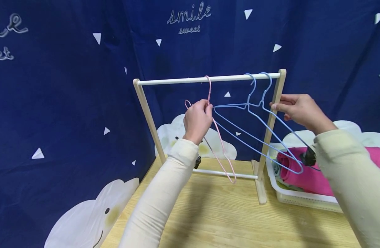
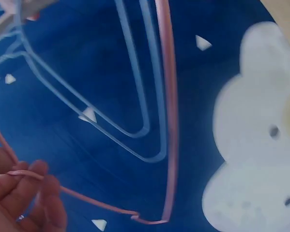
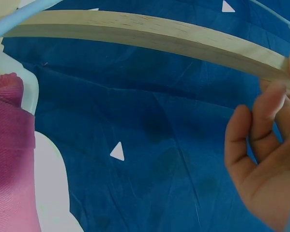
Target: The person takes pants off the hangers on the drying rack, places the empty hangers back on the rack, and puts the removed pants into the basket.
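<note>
A pink hanger (image 1: pixel 221 137) has its hook over the white rail (image 1: pixel 174 81) of a wooden clothes rack. My left hand (image 1: pixel 197 119) pinches it at the neck, just below the hook; the left wrist view shows the fingers (image 2: pixel 31 191) curled round the pink wire. Two blue hangers (image 1: pixel 264 125) hang from the rail further right, turned at an angle. At the rack's right wooden post (image 1: pixel 272 119), my right hand (image 1: pixel 296 108) grips the upper part between thumb and fingers. Its other fingers (image 3: pixel 239 137) are bent beside the post in the right wrist view.
A white basket (image 1: pixel 301 196) stands on the wooden table (image 1: pixel 227 220) right of the rack, with a rolled pink cloth (image 1: pixel 310 175) and other fabric in it. Behind everything hangs a dark blue curtain (image 1: pixel 69 103) with white triangles and clouds.
</note>
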Motion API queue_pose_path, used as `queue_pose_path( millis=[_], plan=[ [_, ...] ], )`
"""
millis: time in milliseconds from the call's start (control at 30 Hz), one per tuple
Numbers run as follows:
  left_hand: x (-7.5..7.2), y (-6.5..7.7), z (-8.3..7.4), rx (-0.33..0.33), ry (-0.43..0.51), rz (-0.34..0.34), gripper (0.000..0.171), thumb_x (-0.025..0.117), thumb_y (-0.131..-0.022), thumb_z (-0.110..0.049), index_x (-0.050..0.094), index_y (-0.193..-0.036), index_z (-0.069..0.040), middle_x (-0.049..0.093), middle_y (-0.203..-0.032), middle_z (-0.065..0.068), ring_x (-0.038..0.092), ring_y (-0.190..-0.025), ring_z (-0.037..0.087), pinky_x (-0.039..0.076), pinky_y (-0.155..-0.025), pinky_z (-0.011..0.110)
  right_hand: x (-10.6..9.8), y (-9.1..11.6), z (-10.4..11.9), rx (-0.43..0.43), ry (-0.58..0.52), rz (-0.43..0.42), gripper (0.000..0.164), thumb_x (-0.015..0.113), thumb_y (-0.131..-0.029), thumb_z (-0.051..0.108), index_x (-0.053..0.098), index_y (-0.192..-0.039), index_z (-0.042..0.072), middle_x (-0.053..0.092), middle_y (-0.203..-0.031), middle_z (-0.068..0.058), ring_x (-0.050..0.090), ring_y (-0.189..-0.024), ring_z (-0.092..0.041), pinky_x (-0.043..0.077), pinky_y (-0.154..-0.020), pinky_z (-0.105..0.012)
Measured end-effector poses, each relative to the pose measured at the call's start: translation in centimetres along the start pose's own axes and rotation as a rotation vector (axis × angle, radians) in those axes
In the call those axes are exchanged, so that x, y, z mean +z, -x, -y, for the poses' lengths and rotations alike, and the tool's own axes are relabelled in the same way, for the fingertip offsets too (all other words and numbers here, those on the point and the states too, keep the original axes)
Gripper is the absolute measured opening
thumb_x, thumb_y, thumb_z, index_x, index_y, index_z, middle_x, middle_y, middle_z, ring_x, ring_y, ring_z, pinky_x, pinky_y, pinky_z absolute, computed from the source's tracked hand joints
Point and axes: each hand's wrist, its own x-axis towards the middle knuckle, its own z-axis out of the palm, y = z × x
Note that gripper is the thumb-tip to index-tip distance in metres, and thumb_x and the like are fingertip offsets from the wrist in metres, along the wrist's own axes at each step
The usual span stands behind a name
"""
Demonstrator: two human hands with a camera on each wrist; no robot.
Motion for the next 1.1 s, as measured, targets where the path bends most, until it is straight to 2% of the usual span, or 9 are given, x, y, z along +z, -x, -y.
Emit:
queue_pose_path(
  millis=[133, 300, 400, 567, 667, 867, 1000, 1100],
  plan=[
    [0.5, 0.3, 0.9, 0.016, -0.016, -0.046, 0.018, 0.060, -0.097, -0.027, 0.073, -0.103, -0.016, 0.074, -0.097, -0.001, 0.072, -0.088, 0.022, 0.055, -0.068, 0.038, 0.1, 0.0, -0.1, -0.012, 0.000, 0.004, 0.070, 0.058, -0.094, 0.054, 0.049, -0.146, 0.009, 0.061, -0.136, -0.017, 0.058, -0.081, -0.009, 0.049, -0.070, -0.023],
    [0.8, 0.6, 1.1, 0.042, 0.005, -0.056, 0.019, 0.060, -0.097, -0.029, 0.072, -0.104, -0.016, 0.073, -0.098, -0.001, 0.072, -0.086, 0.022, 0.055, -0.066, 0.037, 0.2, 0.0, -0.1, 0.003, -0.001, 0.001, 0.070, 0.057, -0.094, 0.056, 0.048, -0.146, 0.010, 0.059, -0.137, -0.019, 0.058, -0.097, -0.020, 0.049, -0.071, -0.022],
    [1.0, 0.7, 1.1, 0.028, 0.020, -0.052, 0.022, 0.062, -0.096, -0.033, 0.071, -0.107, -0.016, 0.073, -0.102, -0.002, 0.072, -0.088, 0.023, 0.055, -0.066, 0.038, 0.1, 0.0, -0.1, 0.004, -0.009, 0.006, 0.072, 0.057, -0.093, 0.057, 0.048, -0.147, 0.010, 0.058, -0.138, -0.018, 0.058, -0.100, -0.020, 0.050, -0.072, -0.021],
    [1.0, 0.7, 1.2, 0.020, 0.044, -0.009, 0.037, 0.067, -0.092, -0.042, 0.069, -0.120, -0.018, 0.072, -0.112, -0.002, 0.072, -0.096, 0.024, 0.056, -0.071, 0.038, -0.1, -0.1, -0.1, -0.006, -0.012, -0.012, 0.068, 0.059, -0.094, 0.053, 0.050, -0.145, 0.008, 0.069, -0.127, -0.009, 0.059, -0.078, -0.014, 0.047, -0.071, -0.025],
    [1.0, 0.7, 1.3, 0.014, 0.055, 0.020, 0.044, 0.068, -0.091, -0.044, 0.066, -0.126, -0.018, 0.071, -0.119, -0.001, 0.071, -0.103, 0.023, 0.056, -0.076, 0.038, 0.1, -0.3, -0.1, -0.013, -0.028, -0.018, 0.065, 0.060, -0.095, 0.049, 0.051, -0.144, 0.007, 0.071, -0.121, -0.004, 0.058, -0.071, -0.012, 0.047, -0.070, -0.022],
    [1.3, 0.8, 1.4, -0.021, 0.050, 0.042, 0.049, 0.069, -0.089, -0.046, 0.064, -0.130, -0.018, 0.068, -0.128, -0.001, 0.067, -0.114, 0.021, 0.056, -0.085, 0.038, 0.4, -0.6, -0.2, -0.014, -0.042, 0.019, 0.070, 0.058, -0.095, 0.050, 0.044, -0.148, 0.005, 0.060, -0.136, -0.020, 0.059, -0.072, -0.008, 0.048, -0.068, -0.015],
    [1.6, 0.8, 1.1, -0.001, 0.029, 0.043, 0.054, 0.070, -0.087, -0.050, 0.065, -0.129, -0.016, 0.066, -0.133, 0.001, 0.063, -0.118, 0.023, 0.054, -0.092, 0.038, 0.2, -0.3, -0.6, 0.004, -0.035, 0.026, 0.072, 0.056, -0.096, 0.050, 0.041, -0.149, 0.003, 0.059, -0.136, -0.022, 0.059, -0.070, -0.006, 0.048, -0.068, -0.013],
    [1.7, 0.9, 1.1, 0.011, 0.019, 0.019, 0.057, 0.071, -0.086, -0.050, 0.066, -0.128, -0.013, 0.064, -0.136, 0.002, 0.060, -0.120, 0.024, 0.051, -0.098, 0.037, 0.1, -0.3, -1.0, 0.019, -0.026, 0.067, 0.077, 0.055, -0.096, 0.054, 0.039, -0.150, 0.001, 0.056, -0.137, -0.024, 0.059, -0.073, -0.005, 0.048, -0.070, -0.013]
  ],
)
